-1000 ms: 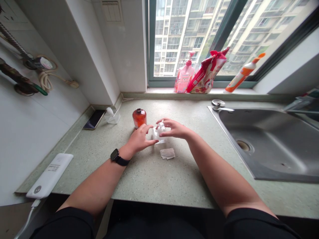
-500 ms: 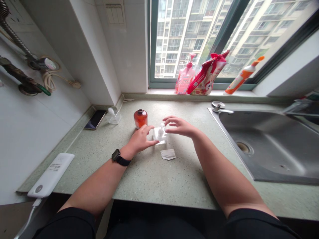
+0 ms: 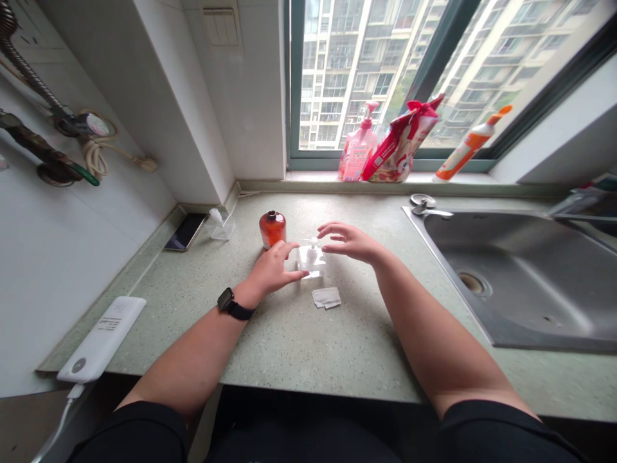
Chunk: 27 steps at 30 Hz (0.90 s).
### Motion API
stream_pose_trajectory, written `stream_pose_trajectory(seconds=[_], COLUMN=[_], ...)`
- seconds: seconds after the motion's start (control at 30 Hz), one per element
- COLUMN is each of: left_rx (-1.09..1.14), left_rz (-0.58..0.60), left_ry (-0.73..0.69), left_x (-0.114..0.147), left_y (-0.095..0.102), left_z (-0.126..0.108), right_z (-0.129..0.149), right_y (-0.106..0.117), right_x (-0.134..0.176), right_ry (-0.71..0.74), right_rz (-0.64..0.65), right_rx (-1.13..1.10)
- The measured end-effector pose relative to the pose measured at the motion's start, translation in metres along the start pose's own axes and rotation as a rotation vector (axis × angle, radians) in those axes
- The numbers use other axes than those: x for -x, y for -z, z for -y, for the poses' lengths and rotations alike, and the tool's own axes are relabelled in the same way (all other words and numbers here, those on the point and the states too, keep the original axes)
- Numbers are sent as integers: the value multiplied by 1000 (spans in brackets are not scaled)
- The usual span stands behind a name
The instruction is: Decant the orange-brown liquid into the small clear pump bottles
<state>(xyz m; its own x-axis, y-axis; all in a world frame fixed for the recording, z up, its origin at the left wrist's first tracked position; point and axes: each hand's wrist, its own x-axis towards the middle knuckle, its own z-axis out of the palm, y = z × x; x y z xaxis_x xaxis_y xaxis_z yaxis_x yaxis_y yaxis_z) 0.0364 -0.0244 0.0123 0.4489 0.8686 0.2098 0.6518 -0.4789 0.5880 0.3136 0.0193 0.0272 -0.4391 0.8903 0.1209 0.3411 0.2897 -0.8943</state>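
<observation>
A clear, square pump bottle (image 3: pixel 312 265) with a translucent pump head stands upright on the counter between my hands. My left hand (image 3: pixel 272 273), a black watch on its wrist, is open at the bottle's left side, with thumb and fingers spread; whether they touch it I cannot tell. To the right of the pump head, my right hand (image 3: pixel 349 242) is open, fingers apart and curved, holding nothing. An amber bottle (image 3: pixel 272 226) without a cap stands just behind my left hand, which hides its lower part. In front of the clear bottle lies a folded white tissue (image 3: pixel 326 297).
A second clear pump bottle (image 3: pixel 222 228) and a phone (image 3: pixel 186 231) are at the back left. A white power bank (image 3: pixel 102 337) with a cable lies at the left edge. The steel sink (image 3: pixel 520 276) is on the right. A pink pump bottle (image 3: pixel 357 151) stands on the windowsill.
My right hand has drawn slightly to the right, away from the pump head. My left hand stays beside the clear bottle. The view has shifted a little.
</observation>
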Motion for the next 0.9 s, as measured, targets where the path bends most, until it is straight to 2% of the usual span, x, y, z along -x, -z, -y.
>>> stream_pose_trajectory(seconds=[0.1, 0.2, 0.37, 0.6, 0.9], left_rx=[-2, -9, -6, 0, 1], left_rz=[0, -5, -6, -4, -3], left_ry=[0, 4, -2, 7, 3], left_x=[0, 0, 0, 0, 0], left_y=[0, 0, -1, -1, 0], left_z=[-1, -1, 0, 1, 1], right_z=[-2, -1, 9, 30, 37], right_y=[-2, -15, -27, -20, -8], right_x=[-1, -5, -8, 0, 3], right_ry=[3, 45, 145, 138, 120], right_rz=[45, 89, 86, 17, -38], right_rx=[-26, -11, 43, -166, -171])
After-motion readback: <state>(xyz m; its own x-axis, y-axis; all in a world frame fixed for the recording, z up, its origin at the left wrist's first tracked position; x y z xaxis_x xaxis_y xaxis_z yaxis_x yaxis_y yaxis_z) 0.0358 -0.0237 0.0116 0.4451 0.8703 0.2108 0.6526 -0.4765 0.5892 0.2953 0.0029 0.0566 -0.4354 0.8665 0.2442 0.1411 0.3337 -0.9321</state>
